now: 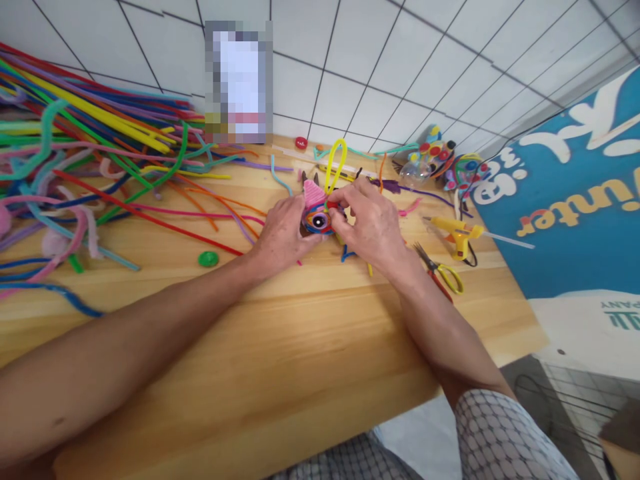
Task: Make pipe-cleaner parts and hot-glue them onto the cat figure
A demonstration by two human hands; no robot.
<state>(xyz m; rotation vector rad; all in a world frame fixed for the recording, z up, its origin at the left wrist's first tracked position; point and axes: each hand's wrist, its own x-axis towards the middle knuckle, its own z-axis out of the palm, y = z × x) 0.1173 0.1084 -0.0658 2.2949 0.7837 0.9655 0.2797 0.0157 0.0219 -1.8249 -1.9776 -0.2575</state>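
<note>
A small pipe-cleaner figure [317,221] with a big round eye and a pink striped ear is between my hands, just above the wooden table. My left hand [283,230] is closed around its left side, the thumb along its lower edge. The fingertips of my right hand [367,220] are pinched together at its right side, by a small red piece [332,207]. A yellow pipe-cleaner loop [336,165] stands up behind the figure. My fingers hide much of its right side.
Many coloured pipe cleaners [115,127] lie heaped on the left. A green button-like piece [209,259] is nearer. To the right lie scissors [445,272], a yellow glue gun [456,233] and decorated figures [433,153]. A blurred screen [240,80] leans against the tiled wall.
</note>
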